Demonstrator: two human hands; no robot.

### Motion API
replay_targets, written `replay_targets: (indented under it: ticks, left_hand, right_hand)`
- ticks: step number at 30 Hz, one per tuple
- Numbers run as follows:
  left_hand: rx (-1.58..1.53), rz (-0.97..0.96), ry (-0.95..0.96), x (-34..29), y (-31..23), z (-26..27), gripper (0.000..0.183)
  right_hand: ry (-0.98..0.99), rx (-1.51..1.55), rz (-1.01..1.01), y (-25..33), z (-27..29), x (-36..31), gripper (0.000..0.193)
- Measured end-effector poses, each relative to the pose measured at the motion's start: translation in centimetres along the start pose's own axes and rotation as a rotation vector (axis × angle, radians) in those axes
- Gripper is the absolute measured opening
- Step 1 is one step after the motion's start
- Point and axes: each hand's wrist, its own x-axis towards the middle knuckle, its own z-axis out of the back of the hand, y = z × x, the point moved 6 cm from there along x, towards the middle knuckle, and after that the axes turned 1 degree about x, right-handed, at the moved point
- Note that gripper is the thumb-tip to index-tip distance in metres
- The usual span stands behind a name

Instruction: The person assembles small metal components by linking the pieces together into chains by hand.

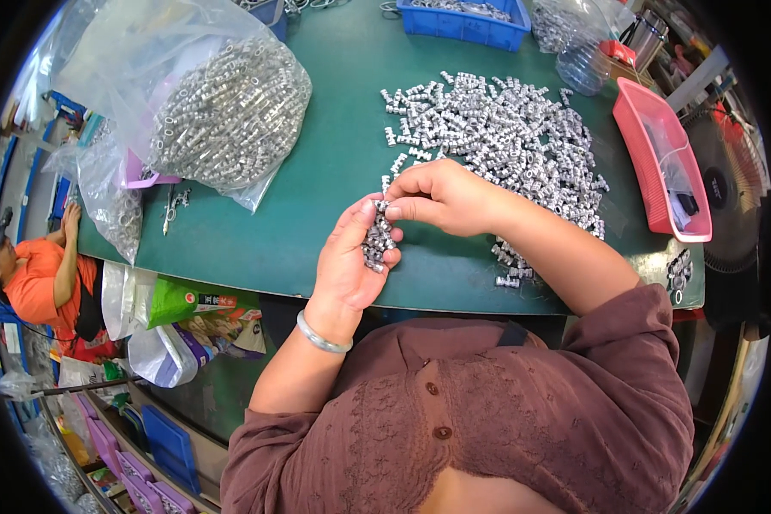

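Note:
My left hand (pixel 343 261) is curled, palm up, around a handful of small silvery metal fittings (pixel 376 240), short ringed tubes by their look. With thumb and forefinger pinched together, my right hand (pixel 451 199) meets the top of that handful and grips one small fitting at the left fingertips. Part of that fitting is hidden by the fingers. Just beyond my hands a wide, loose pile of the same silvery fittings (pixel 510 137) lies on the green table (pixel 343 103).
Left on the table stands a big clear plastic bag (pixel 231 120) full of metal parts. A blue bin (pixel 467 24) sits at the back, a pink basket (pixel 655 154) at the right. A few fittings (pixel 679 274) lie near the right corner. Far left is a person in orange (pixel 38 278).

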Motion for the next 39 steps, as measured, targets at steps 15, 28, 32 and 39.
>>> replay_targets:
  ticks: [15, 28, 32, 39]
  left_hand:
    - [-0.117, 0.054, 0.024, 0.0, 0.1, 0.4, 0.019]
    - [-0.199, 0.058, 0.113, -0.2, -0.2, 0.6, 0.022]
    - [-0.155, 0.035, 0.049, -0.3, -0.1, 0.7, 0.017]
    - [0.023, -0.036, -0.040, -0.4, -0.3, -0.2, 0.015]
  right_hand:
    - [-0.093, -0.616, -0.064, -1.6, -0.3, 0.4, 0.033]
    - [-0.142, -0.673, -0.043, -1.6, -0.7, 1.4, 0.033]
    - [-0.256, -0.611, 0.205, -0.3, -0.2, 0.8, 0.028]
    - [-0.116, -0.292, 0.260, 2.6, -0.3, -0.3, 0.039]
